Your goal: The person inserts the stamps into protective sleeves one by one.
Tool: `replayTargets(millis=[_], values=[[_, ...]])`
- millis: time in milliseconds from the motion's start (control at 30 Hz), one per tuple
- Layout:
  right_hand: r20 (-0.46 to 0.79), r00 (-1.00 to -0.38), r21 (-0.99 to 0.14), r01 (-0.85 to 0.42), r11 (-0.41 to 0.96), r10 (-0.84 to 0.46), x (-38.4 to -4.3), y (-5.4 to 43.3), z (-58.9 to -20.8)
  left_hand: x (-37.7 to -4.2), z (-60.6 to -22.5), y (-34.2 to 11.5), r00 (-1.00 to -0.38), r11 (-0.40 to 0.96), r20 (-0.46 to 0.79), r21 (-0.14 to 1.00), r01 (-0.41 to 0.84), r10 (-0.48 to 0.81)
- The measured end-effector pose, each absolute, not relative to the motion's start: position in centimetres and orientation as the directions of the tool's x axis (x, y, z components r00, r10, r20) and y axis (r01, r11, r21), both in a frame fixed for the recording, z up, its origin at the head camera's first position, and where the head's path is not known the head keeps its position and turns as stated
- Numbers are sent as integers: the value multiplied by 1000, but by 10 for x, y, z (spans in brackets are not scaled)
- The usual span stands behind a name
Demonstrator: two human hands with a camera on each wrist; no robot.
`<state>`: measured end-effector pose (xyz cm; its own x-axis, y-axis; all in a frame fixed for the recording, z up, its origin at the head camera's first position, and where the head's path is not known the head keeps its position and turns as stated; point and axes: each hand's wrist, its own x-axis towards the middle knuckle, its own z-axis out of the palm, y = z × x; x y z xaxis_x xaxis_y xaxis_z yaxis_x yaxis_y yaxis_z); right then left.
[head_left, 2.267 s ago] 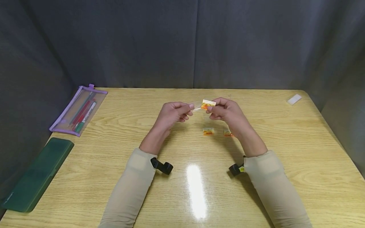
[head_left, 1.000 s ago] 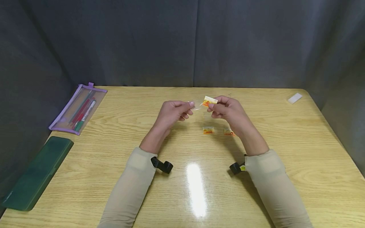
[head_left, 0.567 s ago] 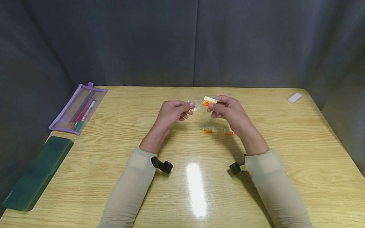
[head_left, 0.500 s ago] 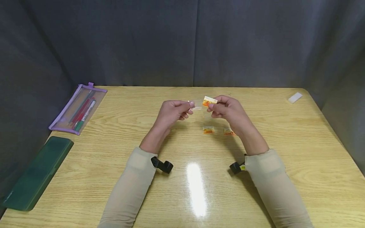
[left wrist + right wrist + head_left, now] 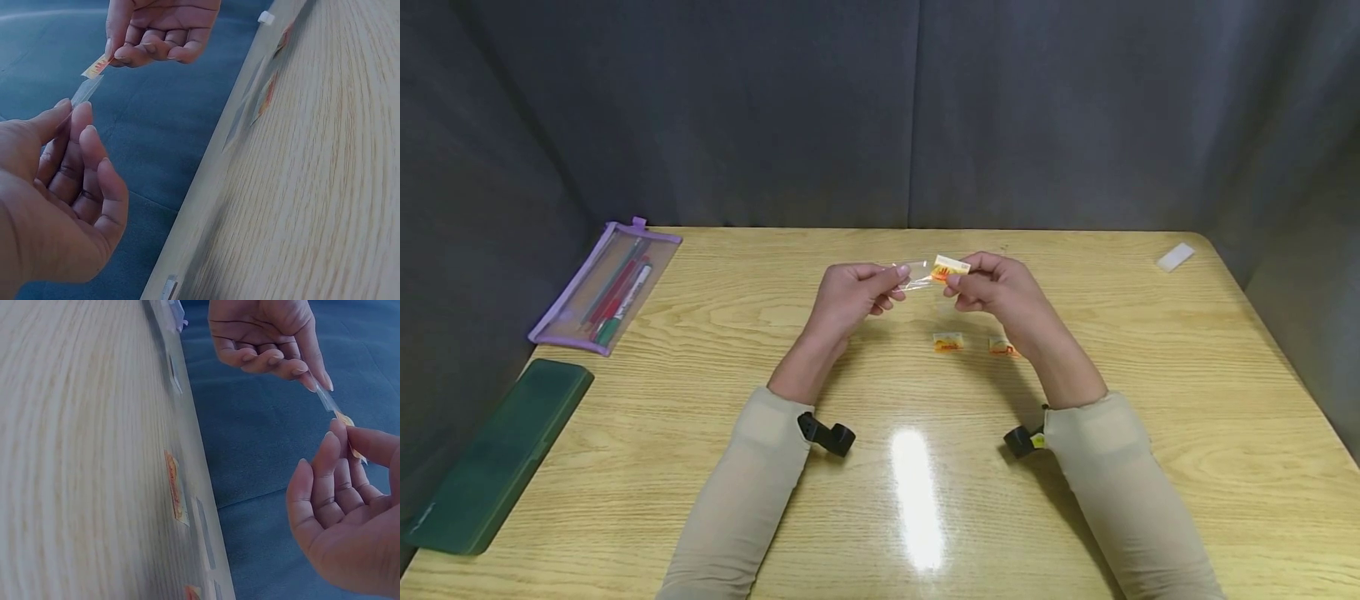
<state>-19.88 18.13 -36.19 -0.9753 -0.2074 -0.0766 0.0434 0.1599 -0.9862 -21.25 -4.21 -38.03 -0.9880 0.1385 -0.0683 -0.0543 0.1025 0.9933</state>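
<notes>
Between thumb and index finger my left hand (image 5: 856,293) pinches a small clear plastic sleeve (image 5: 917,276), held above the table. My right hand (image 5: 1003,293) pinches a small yellow, orange and white printed card (image 5: 951,267). In the head view the card's left edge meets the sleeve's right end; whether it lies inside cannot be made out. The left wrist view shows the card (image 5: 97,66) just beyond the sleeve's tip (image 5: 86,92). Two similar printed cards, a left one (image 5: 948,342) and a right one (image 5: 1002,347), lie on the table below, the right one partly hidden by my right wrist.
Faint clear plastic (image 5: 946,307) lies on the table behind the cards. A mesh zip pouch (image 5: 568,321) with pens and a green case (image 5: 501,458) are at the left. A small white block (image 5: 1176,257) sits at the back right. Dark curtains surround the table.
The clear sleeve has shifted and spread toward the right, now meeting the card's left edge. The card has tilted and dipped slightly. Both hands stay nearly in place, still pinching the same things.
</notes>
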Motion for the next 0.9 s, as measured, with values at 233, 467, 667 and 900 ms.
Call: replayTargets(millis=[233,467,667,900], values=[[-86,-972,-981,45,187,-218,-199,182,-362,-212,-380,-41,-990,111,-37,994,-22,136],[-92,-973,-980,50,194,-212,-199,182,-361,-211,-381,-41,-990,118,-4,993,13,139],[-71,-973,-987,37,156,-221,-198,182,-359,-212,-382,-41,-992,125,5,992,21,124],[-64,-974,-992,37,124,-218,-199,183,-361,-211,-380,-41,-993,120,15,992,30,120]])
